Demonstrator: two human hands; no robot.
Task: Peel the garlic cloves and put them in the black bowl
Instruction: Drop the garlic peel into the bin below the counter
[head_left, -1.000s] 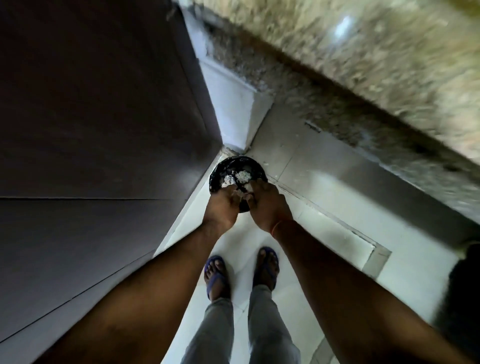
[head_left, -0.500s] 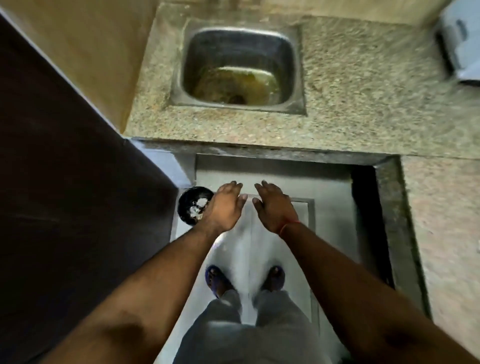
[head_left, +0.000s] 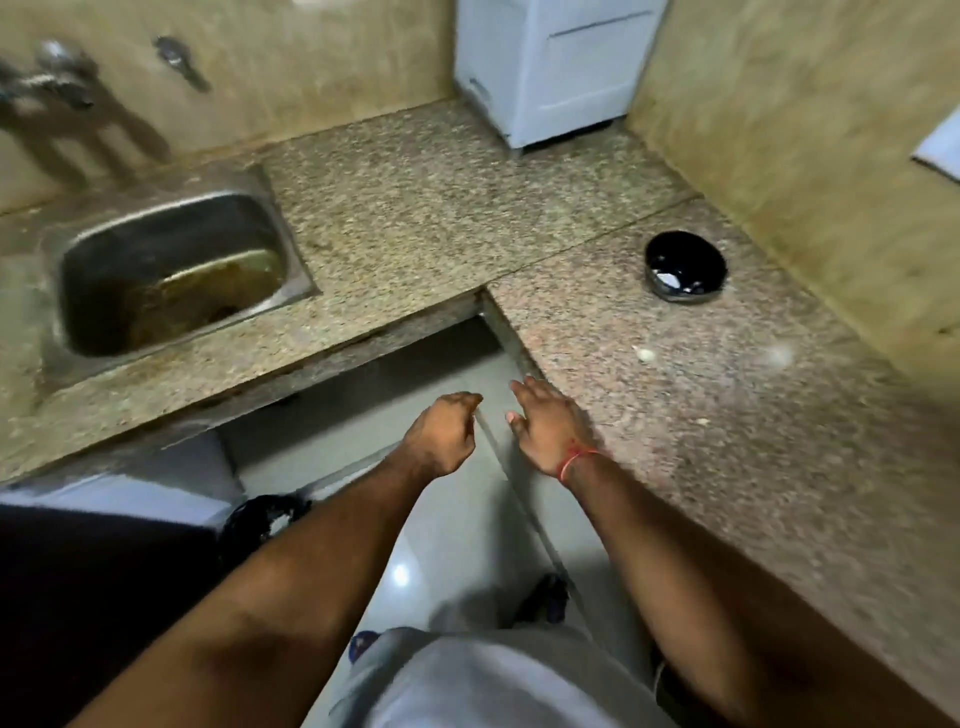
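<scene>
Speckled granite desk (head_left: 727, 441) in a dim kitchen corner, steel sink (head_left: 166, 270) set at left.
Black bowl (head_left: 684, 266) is seen far back; garlic cloves (head_left: 645, 354) lie loose between, easily knocked floorward. Left hand (head_left: 441, 439) is loosely curled, holding nothing visible; right hand (head_left: 550, 431) fingers are spread.

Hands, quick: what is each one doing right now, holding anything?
Left hand: fingers curled under, above the floor; whether it holds anything cannot be told.
Right hand: open, fingers straight, holding nothing, by the speckled granite counter edge.
</scene>
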